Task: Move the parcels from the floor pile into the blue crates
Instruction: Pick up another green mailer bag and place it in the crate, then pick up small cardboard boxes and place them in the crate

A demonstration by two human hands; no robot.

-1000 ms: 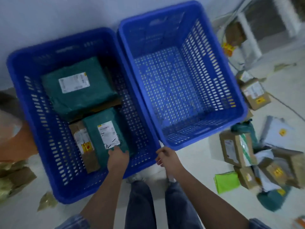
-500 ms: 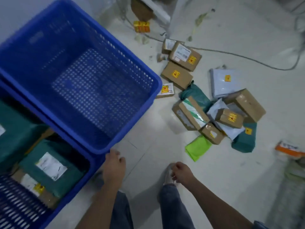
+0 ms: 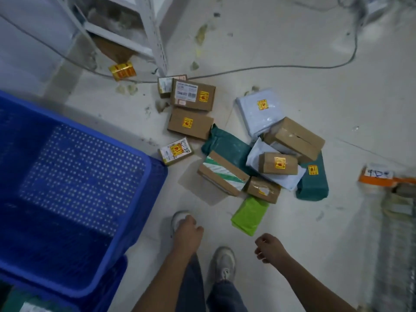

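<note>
- Crates first: 1 blue crate (image 3: 139, 199) with perforated walls and floor fills the left side, its inside bare as far as the view shows.
- Corner of a 2nd blue crate (image 3: 108, 296) sits below it at the bottom left, touching it; a green parcel with a white label (image 3: 27, 306) shows inside, mostly cut off by the frame edge.
- Parcels remain in a floor pile (image 3: 258, 158) to the right of the crates, well apart from both hands.
- Pile holds brown cardboard boxes with yellow stickers, 2 dark green mailers, white mailers, and a lime green mailer (image 3: 249, 215) nearest the feet.
- 1 small box with a yellow sticker (image 3: 176, 151) lies just beside the upper crate's corner.
- Left hand (image 3: 188, 230) hangs above the floor, fingers loosely curled, holding nothing.
- Right hand (image 3: 269, 247) also hangs with loosely curled fingers and grasps nothing.
- Floor (image 3: 281, 41) is pale tile, stained and littered with scraps; a grey cable (image 3: 247, 69) snakes across it.
- White metal shelving (image 3: 155, 37) stands at the top left, with a small yellow packet (image 3: 122, 70) near its leg.
- Orange parcel (image 3: 376, 176) lies at the right edge.
</note>
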